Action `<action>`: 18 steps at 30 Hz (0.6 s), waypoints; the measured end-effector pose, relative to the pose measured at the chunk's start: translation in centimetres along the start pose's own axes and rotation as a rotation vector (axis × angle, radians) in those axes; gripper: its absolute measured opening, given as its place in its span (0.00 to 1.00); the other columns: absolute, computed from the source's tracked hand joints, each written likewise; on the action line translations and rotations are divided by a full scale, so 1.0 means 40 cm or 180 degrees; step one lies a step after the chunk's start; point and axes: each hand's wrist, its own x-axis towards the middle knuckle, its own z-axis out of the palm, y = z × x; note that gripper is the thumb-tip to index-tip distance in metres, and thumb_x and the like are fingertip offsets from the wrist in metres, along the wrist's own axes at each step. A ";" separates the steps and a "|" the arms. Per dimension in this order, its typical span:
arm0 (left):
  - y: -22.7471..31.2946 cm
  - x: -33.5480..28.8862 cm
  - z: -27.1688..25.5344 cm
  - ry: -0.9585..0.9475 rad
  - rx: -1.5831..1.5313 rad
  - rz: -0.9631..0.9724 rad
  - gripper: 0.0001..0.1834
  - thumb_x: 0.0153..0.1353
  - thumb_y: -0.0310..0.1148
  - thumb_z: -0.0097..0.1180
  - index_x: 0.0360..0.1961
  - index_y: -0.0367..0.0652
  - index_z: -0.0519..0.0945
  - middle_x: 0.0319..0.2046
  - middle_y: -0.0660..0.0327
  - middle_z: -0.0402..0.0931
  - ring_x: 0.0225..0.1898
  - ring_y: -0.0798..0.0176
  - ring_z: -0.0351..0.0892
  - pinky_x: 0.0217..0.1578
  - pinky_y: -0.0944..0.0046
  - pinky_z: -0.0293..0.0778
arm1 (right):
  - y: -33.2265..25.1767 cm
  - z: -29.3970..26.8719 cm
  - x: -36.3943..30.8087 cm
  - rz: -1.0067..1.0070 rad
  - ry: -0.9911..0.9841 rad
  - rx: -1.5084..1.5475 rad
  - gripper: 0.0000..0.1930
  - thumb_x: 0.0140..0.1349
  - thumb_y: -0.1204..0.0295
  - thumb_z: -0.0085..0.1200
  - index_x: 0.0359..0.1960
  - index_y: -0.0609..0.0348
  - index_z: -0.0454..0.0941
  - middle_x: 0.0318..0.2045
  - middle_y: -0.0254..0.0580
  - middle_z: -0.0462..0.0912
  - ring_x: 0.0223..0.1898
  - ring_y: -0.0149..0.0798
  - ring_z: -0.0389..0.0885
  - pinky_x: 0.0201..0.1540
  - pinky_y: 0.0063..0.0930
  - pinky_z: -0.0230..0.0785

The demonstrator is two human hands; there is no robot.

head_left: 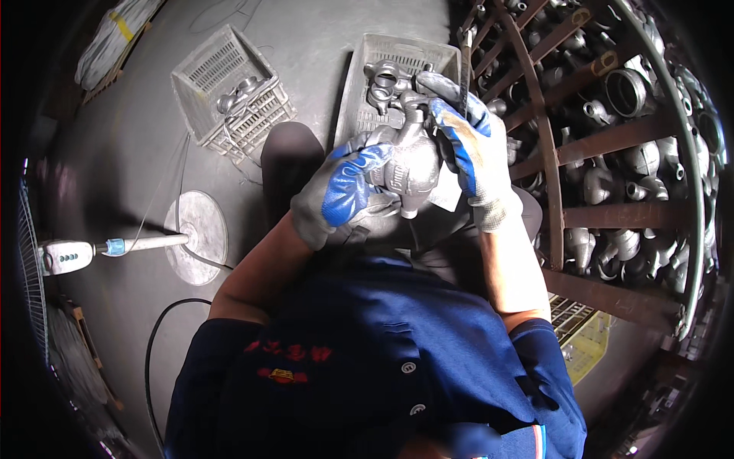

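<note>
1. While a grey floor (306, 69) is spreading beneath the crates, a rusty metal cage (552, 176) is filling the right side, and many grey castings are lying heaped in it. Judging by that heap, plenty of pieces could be waiting, though nothing is showing whether they are worked or raw.
2. At the left, a standing fan (65, 258) is facing inward.
3. Just ahead of the person, a grey crate (353, 107) is carrying a few loose castings, and much of its inside is showing bare; whether it is supplying pieces or receiving them, I cannot tell.
4. Farther left, a second crate (218, 57) is holding only a small cluster of parts.
5. Low on the right, a yellow crate (592, 352) is showing partly from under the cage.
6. Over the lap, a round-bodied casting (413, 170) is hanging between the two gloved hands, its short spout pointing toward the person. This piece is seemingly midway: it is not yet resting in any crate.
7. The left hand (345, 187) is clasping the casting's left side.
8. The right hand (478, 149) is seemingly closing around a thin dark bar (465, 65), beside the casting; any contact is staying unclear.
</note>
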 end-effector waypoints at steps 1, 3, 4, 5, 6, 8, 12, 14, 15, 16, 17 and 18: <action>0.001 -0.007 0.001 -0.0010 0.0287 0.0144 0.29 0.66 0.39 0.36 0.63 0.29 0.55 0.59 0.49 0.62 0.61 0.54 0.62 0.62 0.55 0.58 | -0.006 -0.004 -0.007 0.0329 -0.0038 0.0019 0.15 0.62 0.71 0.51 0.51 0.59 0.76 0.22 0.22 0.75 0.18 0.15 0.63 0.20 0.09 0.54; 0.009 0.003 -0.002 -0.0415 -0.0224 -0.0287 0.27 0.66 0.36 0.39 0.63 0.31 0.56 0.59 0.49 0.62 0.60 0.56 0.63 0.61 0.57 0.59 | -0.005 0.006 -0.012 0.0335 0.0160 0.0152 0.16 0.59 0.73 0.55 0.50 0.58 0.76 0.23 0.23 0.76 0.18 0.13 0.61 0.19 0.10 0.49; 0.011 -0.002 -0.002 -0.0184 0.0176 -0.0250 0.26 0.66 0.34 0.39 0.63 0.32 0.56 0.59 0.50 0.63 0.60 0.57 0.63 0.60 0.58 0.60 | -0.009 0.004 -0.018 0.0395 0.0083 0.0133 0.17 0.60 0.74 0.53 0.52 0.59 0.74 0.24 0.24 0.77 0.17 0.14 0.60 0.19 0.09 0.50; 0.012 -0.012 -0.002 0.0194 0.0694 -0.0417 0.26 0.66 0.32 0.40 0.62 0.33 0.57 0.59 0.50 0.63 0.60 0.57 0.64 0.60 0.59 0.61 | -0.009 0.005 -0.023 0.0402 0.0081 0.0128 0.17 0.60 0.74 0.53 0.52 0.59 0.74 0.24 0.24 0.77 0.17 0.14 0.60 0.19 0.09 0.50; 0.016 -0.003 -0.006 -0.0338 0.1561 0.0303 0.24 0.66 0.31 0.41 0.61 0.32 0.59 0.57 0.51 0.65 0.58 0.59 0.66 0.59 0.60 0.63 | -0.010 0.003 -0.029 0.0370 0.0135 0.0269 0.18 0.60 0.74 0.52 0.53 0.60 0.73 0.26 0.25 0.77 0.17 0.14 0.60 0.19 0.09 0.50; 0.018 0.005 -0.010 -0.0872 0.2402 0.1030 0.23 0.65 0.30 0.42 0.60 0.31 0.61 0.55 0.52 0.67 0.57 0.60 0.68 0.57 0.62 0.64 | -0.014 -0.012 -0.048 0.0328 0.0197 0.0288 0.21 0.61 0.74 0.50 0.57 0.62 0.68 0.32 0.30 0.79 0.17 0.15 0.61 0.19 0.09 0.52; 0.024 0.022 -0.015 -0.0295 0.1691 0.0759 0.20 0.64 0.29 0.44 0.55 0.30 0.67 0.47 0.55 0.74 0.49 0.64 0.74 0.52 0.67 0.69 | -0.020 -0.056 -0.103 0.0146 0.0158 -0.0064 0.21 0.64 0.70 0.47 0.58 0.64 0.66 0.41 0.36 0.80 0.26 0.17 0.67 0.28 0.09 0.57; 0.034 0.021 -0.015 -0.0390 0.3105 0.1482 0.19 0.63 0.28 0.44 0.53 0.29 0.68 0.45 0.55 0.75 0.46 0.65 0.74 0.50 0.67 0.69 | -0.022 -0.074 -0.130 0.0116 -0.0067 -0.0534 0.22 0.65 0.68 0.46 0.58 0.65 0.67 0.44 0.37 0.79 0.31 0.19 0.71 0.34 0.11 0.61; 0.040 0.022 -0.014 -0.0496 0.3376 0.1884 0.18 0.63 0.27 0.44 0.53 0.29 0.68 0.44 0.55 0.75 0.45 0.65 0.75 0.49 0.68 0.69 | -0.021 -0.078 -0.138 0.0379 0.0064 -0.0682 0.21 0.63 0.71 0.47 0.58 0.66 0.67 0.47 0.37 0.77 0.32 0.20 0.70 0.34 0.10 0.60; 0.047 0.013 -0.013 -0.0607 0.2756 0.1412 0.19 0.63 0.28 0.43 0.53 0.28 0.68 0.45 0.54 0.75 0.46 0.65 0.75 0.50 0.67 0.69 | -0.026 -0.086 -0.148 0.0063 -0.0194 -0.0888 0.21 0.63 0.71 0.47 0.57 0.65 0.67 0.48 0.39 0.77 0.35 0.24 0.72 0.38 0.15 0.62; 0.052 0.011 -0.011 -0.0726 0.2469 0.1223 0.19 0.62 0.28 0.43 0.53 0.28 0.68 0.46 0.53 0.75 0.48 0.63 0.74 0.51 0.66 0.68 | -0.030 -0.091 -0.155 -0.0144 -0.0375 -0.1449 0.21 0.63 0.71 0.47 0.57 0.64 0.68 0.49 0.41 0.77 0.37 0.27 0.74 0.42 0.20 0.64; 0.058 0.010 -0.008 -0.0812 0.2554 0.1292 0.20 0.62 0.28 0.42 0.53 0.28 0.68 0.46 0.52 0.74 0.49 0.61 0.74 0.52 0.65 0.68 | -0.035 -0.096 -0.163 -0.0103 -0.0490 -0.1703 0.20 0.62 0.71 0.47 0.57 0.63 0.69 0.50 0.43 0.77 0.40 0.30 0.76 0.46 0.25 0.66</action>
